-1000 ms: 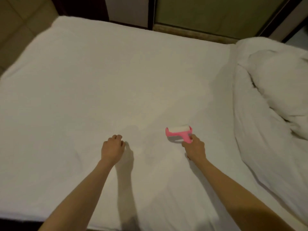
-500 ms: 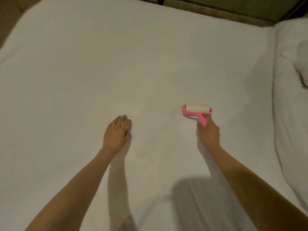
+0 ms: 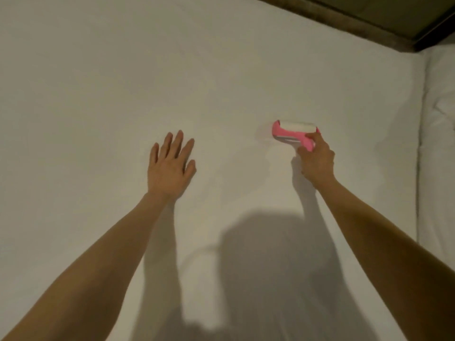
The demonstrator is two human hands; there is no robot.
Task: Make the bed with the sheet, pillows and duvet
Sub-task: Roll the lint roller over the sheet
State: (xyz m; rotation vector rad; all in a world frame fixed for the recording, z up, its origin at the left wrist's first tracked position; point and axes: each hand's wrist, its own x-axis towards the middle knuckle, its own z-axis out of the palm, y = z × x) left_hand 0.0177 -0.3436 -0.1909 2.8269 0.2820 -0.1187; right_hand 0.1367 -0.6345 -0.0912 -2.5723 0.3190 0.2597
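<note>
A white sheet (image 3: 123, 82) lies smooth across the whole bed. My left hand (image 3: 171, 166) rests flat on it with fingers spread and straight. To its right, my right hand (image 3: 316, 161) grips the handle of a pink lint roller (image 3: 294, 131), whose white roll touches the sheet. A bunched white duvet (image 3: 438, 119) lies along the right edge of the bed. No pillows are in view.
A dark wooden frame or wall edge (image 3: 344, 23) runs across the top right, past the far side of the bed. My shadow falls on the sheet between my arms.
Both hands have moved farther out over the sheet as I lean in. My left hand went from curled to flat with spread fingers. The roller moved away from me.
</note>
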